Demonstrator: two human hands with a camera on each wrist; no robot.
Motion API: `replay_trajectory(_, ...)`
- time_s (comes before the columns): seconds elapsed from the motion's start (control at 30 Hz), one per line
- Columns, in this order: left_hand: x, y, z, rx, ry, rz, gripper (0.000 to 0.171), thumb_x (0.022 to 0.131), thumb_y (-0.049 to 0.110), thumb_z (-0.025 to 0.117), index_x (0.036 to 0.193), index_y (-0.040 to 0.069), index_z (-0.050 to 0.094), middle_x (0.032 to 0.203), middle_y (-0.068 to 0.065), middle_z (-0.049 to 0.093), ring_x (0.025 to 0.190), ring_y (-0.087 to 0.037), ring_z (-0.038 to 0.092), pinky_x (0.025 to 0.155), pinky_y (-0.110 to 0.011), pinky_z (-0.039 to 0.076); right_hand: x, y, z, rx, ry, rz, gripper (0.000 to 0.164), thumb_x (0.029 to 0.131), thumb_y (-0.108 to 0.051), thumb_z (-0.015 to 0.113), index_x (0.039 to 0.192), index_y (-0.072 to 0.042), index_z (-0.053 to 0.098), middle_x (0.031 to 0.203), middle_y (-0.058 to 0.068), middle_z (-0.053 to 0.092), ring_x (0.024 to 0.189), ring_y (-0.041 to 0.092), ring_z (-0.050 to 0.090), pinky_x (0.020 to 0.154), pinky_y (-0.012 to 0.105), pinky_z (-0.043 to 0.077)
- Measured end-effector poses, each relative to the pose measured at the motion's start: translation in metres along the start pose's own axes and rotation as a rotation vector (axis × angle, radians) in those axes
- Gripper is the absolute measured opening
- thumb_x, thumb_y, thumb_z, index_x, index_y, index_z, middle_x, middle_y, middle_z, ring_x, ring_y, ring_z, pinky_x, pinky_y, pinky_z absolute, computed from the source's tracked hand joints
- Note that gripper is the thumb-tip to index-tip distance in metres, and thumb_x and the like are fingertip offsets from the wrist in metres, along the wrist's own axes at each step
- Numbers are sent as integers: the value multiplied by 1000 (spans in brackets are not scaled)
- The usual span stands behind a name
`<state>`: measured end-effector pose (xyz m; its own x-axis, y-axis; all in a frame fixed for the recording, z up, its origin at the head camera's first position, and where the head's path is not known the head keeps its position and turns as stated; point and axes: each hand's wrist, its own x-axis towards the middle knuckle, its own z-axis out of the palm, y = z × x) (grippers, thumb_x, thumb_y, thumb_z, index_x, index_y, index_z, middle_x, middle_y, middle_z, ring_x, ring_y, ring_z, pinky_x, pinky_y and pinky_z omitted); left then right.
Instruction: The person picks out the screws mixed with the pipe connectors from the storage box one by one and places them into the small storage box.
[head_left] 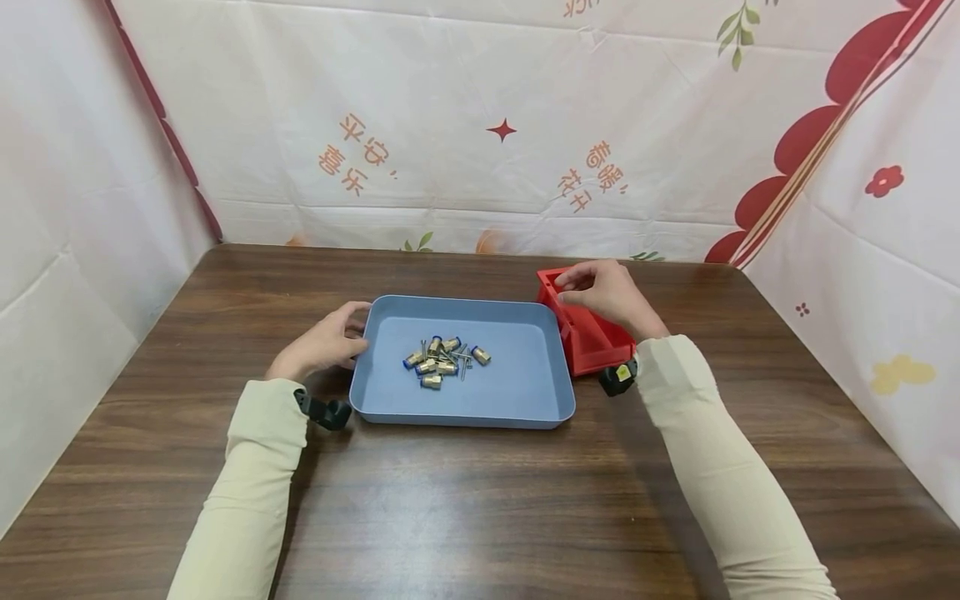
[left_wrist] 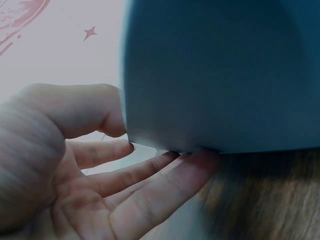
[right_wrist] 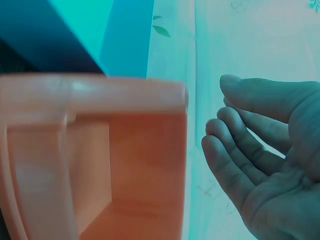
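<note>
A blue rectangular tray lies on the table with a small heap of brass fittings with blue ends and several thin metal screws in it. At its left edge, my left hand touches the tray. The left wrist view shows the thumb against the tray's side and straight fingers reaching its lower edge. Over the red plastic bin, right of the tray, hangs my right hand. Its fingers are loosely bent, apart from the thumb, with nothing between them.
The brown wooden table runs back to a white printed cloth, which also hangs at both sides. A black wrist camera on the left sleeve sits close to the tray's corner; another is near the bin's front.
</note>
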<state>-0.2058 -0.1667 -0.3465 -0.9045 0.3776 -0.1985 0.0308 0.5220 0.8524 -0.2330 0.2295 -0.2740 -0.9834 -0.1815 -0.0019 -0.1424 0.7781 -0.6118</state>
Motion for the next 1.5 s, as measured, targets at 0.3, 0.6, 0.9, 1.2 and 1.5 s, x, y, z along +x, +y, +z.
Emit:
replay_trajectory(0.3, 0, 1, -1, -10, -9, 5, 65, 92, 2, 44, 150, 0, 15, 137, -33, 37, 114, -42, 53, 82, -46, 54, 6, -11, 17, 42, -16, -77, 27, 84, -12, 72, 109, -4, 70, 99, 13, 68, 84, 20, 60, 70, 23, 50)
replay_trajectory(0.6, 2, 2, -1, -14, -13, 4, 65, 92, 2, 45, 150, 0, 15, 138, -33, 36, 115, -43, 53, 82, -46, 54, 9, -24, 34, 63, -35, -87, 26, 82, -11, 73, 107, -3, 70, 98, 14, 69, 83, 21, 60, 71, 24, 50)
replay_trajectory(0.9, 3, 4, -2, -6, -5, -5, 66, 92, 2, 45, 150, 1, 15, 139, -33, 36, 114, -43, 53, 82, -46, 54, 9, -33, 53, 48, -68, -98, 33, 80, -14, 76, 110, -4, 69, 100, 12, 68, 86, 23, 60, 77, 31, 52)
replay_trajectory(1.2, 2, 3, -3, -9, -5, -15, 66, 92, 2, 45, 150, 2, 15, 139, -33, 36, 114, -42, 54, 81, -46, 54, 11, -40, 71, 45, -106, -156, 33, 78, -12, 77, 108, -1, 70, 97, 13, 70, 83, 22, 60, 75, 27, 51)
replay_trajectory(1.5, 1, 2, -2, -15, -6, -16, 66, 91, 2, 45, 150, 2, 15, 138, -32, 37, 114, -42, 54, 82, -46, 54, 13, -43, 87, 59, -174, -188, 31, 78, -11, 77, 106, -1, 72, 97, 11, 70, 83, 19, 61, 77, 28, 53)
